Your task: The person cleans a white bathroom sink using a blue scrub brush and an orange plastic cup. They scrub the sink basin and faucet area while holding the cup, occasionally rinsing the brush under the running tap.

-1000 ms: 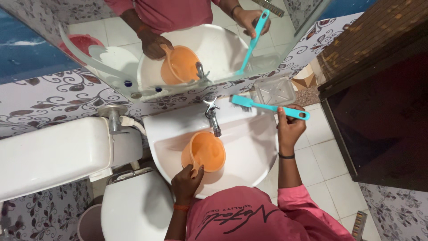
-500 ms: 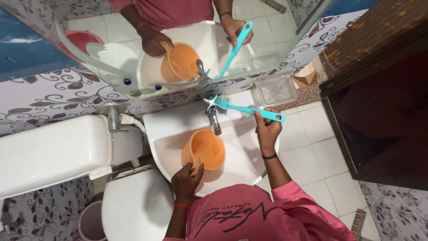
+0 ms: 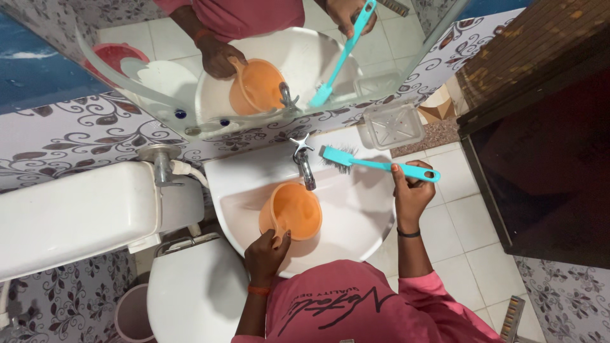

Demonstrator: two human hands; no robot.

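Observation:
My left hand (image 3: 267, 254) grips the handle of an orange plastic mug (image 3: 290, 211), held inside the white washbasin (image 3: 356, 216) just under the metal tap (image 3: 303, 162). My right hand (image 3: 412, 194) holds a turquoise brush (image 3: 375, 165) by its handle. The brush lies level above the basin's back rim, its bristle head to the right of the tap and apart from it.
A mirror (image 3: 254, 63) above the basin reflects hands, mug and brush. A clear soap dish (image 3: 389, 126) sits on the wall at the right. A white toilet cistern (image 3: 82, 219) and toilet lid (image 3: 194, 295) stand left. A dark cabinet (image 3: 546, 165) is on the right.
My right hand first swung the brush left until its head reached the tap, then pulled it back to the right. The mug and left hand have stayed put.

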